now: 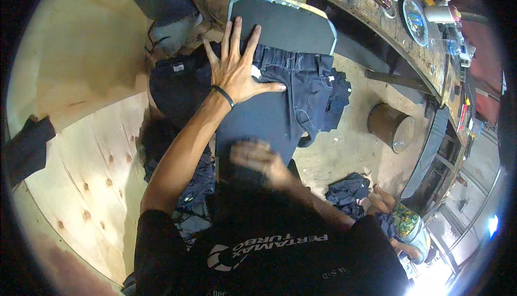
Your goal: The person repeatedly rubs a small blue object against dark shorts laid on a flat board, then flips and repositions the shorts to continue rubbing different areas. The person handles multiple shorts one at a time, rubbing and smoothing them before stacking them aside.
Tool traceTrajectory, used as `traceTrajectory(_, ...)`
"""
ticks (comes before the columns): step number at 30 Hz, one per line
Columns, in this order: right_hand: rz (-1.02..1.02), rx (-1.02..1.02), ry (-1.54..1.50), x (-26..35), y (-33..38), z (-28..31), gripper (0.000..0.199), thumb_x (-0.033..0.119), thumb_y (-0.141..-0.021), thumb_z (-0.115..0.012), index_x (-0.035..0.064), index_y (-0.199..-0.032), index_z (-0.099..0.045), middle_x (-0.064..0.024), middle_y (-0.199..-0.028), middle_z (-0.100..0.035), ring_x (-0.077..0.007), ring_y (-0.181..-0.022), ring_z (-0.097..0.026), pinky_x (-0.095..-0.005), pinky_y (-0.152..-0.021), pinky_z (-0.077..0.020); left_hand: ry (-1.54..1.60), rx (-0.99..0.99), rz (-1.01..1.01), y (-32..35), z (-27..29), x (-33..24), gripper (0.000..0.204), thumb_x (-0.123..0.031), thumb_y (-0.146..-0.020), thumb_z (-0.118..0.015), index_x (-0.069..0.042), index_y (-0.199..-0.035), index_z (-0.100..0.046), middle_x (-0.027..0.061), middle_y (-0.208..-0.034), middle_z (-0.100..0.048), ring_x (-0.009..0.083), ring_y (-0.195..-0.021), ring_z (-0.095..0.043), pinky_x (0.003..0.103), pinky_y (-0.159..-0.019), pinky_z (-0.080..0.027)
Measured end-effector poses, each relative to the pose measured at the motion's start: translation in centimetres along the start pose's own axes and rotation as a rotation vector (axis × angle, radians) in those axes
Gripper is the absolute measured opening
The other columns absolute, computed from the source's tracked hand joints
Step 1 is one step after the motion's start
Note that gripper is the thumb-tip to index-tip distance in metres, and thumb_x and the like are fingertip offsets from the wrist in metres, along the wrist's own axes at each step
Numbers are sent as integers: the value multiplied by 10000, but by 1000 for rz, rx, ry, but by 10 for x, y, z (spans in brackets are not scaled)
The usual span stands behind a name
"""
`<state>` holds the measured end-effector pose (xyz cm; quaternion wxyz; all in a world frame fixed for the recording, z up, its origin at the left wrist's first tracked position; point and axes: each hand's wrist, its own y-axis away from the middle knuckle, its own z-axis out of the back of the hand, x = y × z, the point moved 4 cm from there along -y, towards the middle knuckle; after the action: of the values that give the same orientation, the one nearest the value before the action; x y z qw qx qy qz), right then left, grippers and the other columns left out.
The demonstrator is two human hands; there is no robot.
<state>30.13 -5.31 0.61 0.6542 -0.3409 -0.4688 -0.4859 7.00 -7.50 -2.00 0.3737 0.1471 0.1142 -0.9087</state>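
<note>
A pair of dark navy trousers [312, 99] with a gathered waistband and pale stitching lies over a dark flat board [285, 29], whose far end has a pale rim. My left hand [234, 72], a black band at its wrist, presses on the waist part with fingers spread. Beside its palm shows a small white label [256, 72]. Lower down, my right hand [253, 156] is over the cloth, smeared by motion. Whether it grips any fabric cannot be made out. More dark garments [175, 83] are piled under and to the left of the trousers.
At the right runs a wooden workbench [371, 16] carrying a round dish [415, 22] and a white cup [441, 14]. A brown drum-shaped container [390, 127] stands on the floor. Another person [406, 228] sits at the lower right near a dark cloth heap [349, 191]. Plywood panels [89, 177] line the left.
</note>
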Motion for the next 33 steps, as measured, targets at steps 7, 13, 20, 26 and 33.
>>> traceTrajectory(7,-38,-76,-113,6,23,4,616,303,-846,-751,76,-1418,-721,-163,-1523,-651,-380,-1467,-556,-532,-1264,-375,-25,35,-6,3,3,-1,1521,-948,-531,-799,-196,-1738,-259,274,-1790,-130,480,-1652,-129,847,-1200,-134)
traceTrajectory(13,-121,-171,-53,9,65,-34,657,361,-887,-765,70,-1469,-675,-189,-1570,-602,-375,-1524,-494,-534,-1287,-343,23,-10,-14,-1,-7,2,1506,-989,-521,-757,-173,-1713,-331,254,-1788,-159,469,-1653,-121,865,-1186,-115)
traceTrajectory(20,-546,-1259,131,11,61,94,545,114,-927,-845,-66,-1390,-620,-184,-1254,-737,-273,-1006,-738,-414,-930,-599,505,-350,-266,9,39,8,1069,-636,-725,-943,-192,-1600,-517,265,-1694,-357,456,-1555,-372,586,-1256,-339)
traceTrajectory(26,-749,-1168,-648,-86,46,48,1121,727,-937,-704,-152,-1578,-433,-294,-1587,-514,-363,-1447,-547,-432,-1208,-450,968,82,495,163,-4,25,732,-422,-1136,-571,75,-1628,-355,270,-1592,-513,337,-1469,-500,405,-1244,-354)
traceTrajectory(33,-1260,-858,-367,-1,218,-135,936,607,-1053,-626,-78,-1640,-375,-269,-1702,-380,-356,-1593,-340,-446,-1312,-241,976,531,178,386,61,-52,551,-430,-1093,-642,49,-1356,-571,245,-1195,-683,360,-1114,-662,458,-1003,-500)
